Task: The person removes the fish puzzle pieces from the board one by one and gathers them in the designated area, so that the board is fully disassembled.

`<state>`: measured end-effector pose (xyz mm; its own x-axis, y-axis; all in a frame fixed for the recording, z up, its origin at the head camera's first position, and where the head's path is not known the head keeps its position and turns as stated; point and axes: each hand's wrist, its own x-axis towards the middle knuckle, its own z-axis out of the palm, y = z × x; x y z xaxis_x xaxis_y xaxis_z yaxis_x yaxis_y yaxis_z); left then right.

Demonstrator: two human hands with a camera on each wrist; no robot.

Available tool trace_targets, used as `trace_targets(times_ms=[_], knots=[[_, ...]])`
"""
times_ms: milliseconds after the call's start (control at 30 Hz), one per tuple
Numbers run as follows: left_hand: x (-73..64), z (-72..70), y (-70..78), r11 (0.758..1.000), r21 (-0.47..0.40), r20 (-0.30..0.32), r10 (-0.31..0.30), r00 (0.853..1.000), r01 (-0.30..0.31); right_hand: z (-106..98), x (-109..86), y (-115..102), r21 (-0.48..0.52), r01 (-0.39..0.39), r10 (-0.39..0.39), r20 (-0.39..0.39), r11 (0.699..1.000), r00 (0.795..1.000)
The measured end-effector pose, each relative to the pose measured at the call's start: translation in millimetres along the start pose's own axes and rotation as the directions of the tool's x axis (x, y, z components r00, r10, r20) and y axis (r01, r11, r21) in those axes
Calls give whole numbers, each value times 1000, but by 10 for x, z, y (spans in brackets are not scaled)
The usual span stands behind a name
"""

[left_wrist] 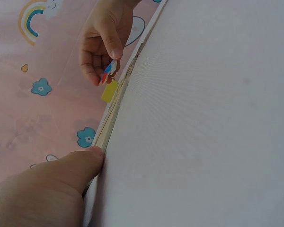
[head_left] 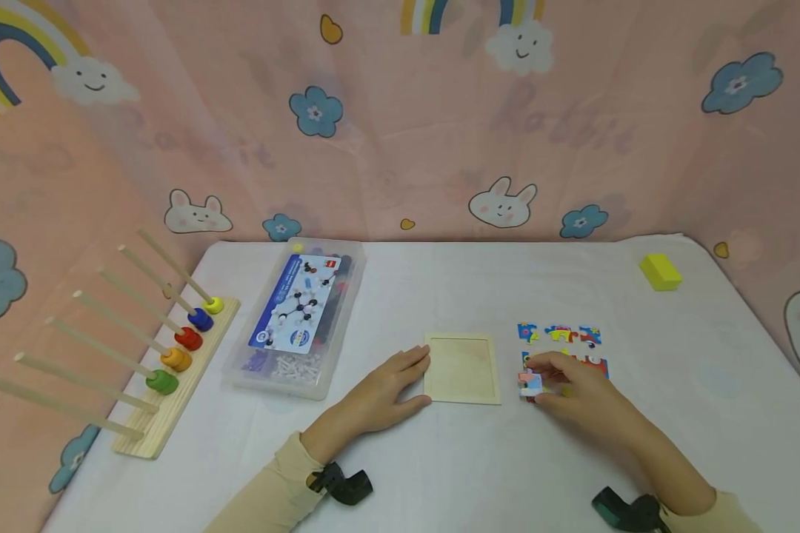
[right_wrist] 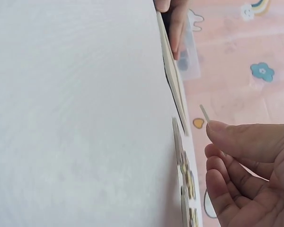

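A shallow square wooden puzzle tray (head_left: 462, 370) lies on the white table, with no pieces inside its rim. My left hand (head_left: 387, 392) rests beside it, fingertips and thumb touching its left edge. In the left wrist view the thumb (left_wrist: 92, 158) lies against the tray's side. To the right, my right hand (head_left: 587, 396) pinches a small colourful jigsaw piece (head_left: 530, 383) between thumb and fingers. The right wrist view shows that piece (right_wrist: 205, 112) edge-on, raised off the table. Other jigsaw pieces (head_left: 561, 334) lie in rows under and behind the right hand, which partly hides them.
On the left stands a wooden peg rack (head_left: 187, 400) with coloured beads on several tall pegs. A clear plastic box (head_left: 300, 318) with a molecule-model label sits beside it. A yellow block (head_left: 661, 272) lies at the far right. Patterned pink cloth hangs behind the table.
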<state>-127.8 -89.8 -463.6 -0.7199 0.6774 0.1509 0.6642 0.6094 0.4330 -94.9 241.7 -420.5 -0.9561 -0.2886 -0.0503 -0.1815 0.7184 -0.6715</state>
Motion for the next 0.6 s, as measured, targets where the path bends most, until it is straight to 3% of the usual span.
trace_targets(times_ms=[367, 600], knots=[[-1, 31, -22, 1000, 10, -9, 11, 1000, -11, -282, -256, 360, -3, -96, 96, -21, 995, 995], [-1, 26, -29, 1000, 22, -23, 19, 1000, -19, -400, -391, 614, -16, -91, 90, -47, 996, 995]])
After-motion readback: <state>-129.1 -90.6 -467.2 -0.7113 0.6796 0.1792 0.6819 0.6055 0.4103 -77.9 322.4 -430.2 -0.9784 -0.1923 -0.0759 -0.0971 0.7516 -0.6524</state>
